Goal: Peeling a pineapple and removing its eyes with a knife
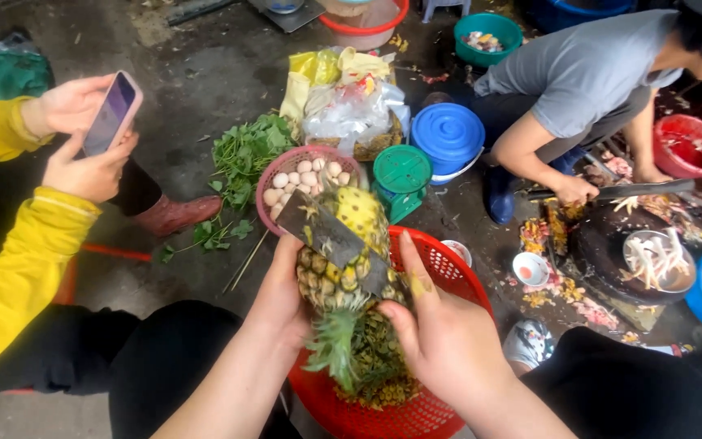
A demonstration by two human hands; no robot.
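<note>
My left hand (279, 302) grips a pineapple (361, 219) held with its leafy crown (337, 349) pointing down toward me. My right hand (440, 337) holds a broad dark knife (328, 236), its blade laid across the fruit's partly peeled yellow side. Both hands work over a red plastic basket (448, 268) that holds pineapple peelings (379, 370).
A pink basket of eggs (306, 175), green herbs (241, 158), a green scale (401, 175) and a blue lidded tub (447, 134) lie ahead. A person in yellow (18, 244) holds a phone at left. At right a person in grey (587, 73) cuts on a dark block (611, 244).
</note>
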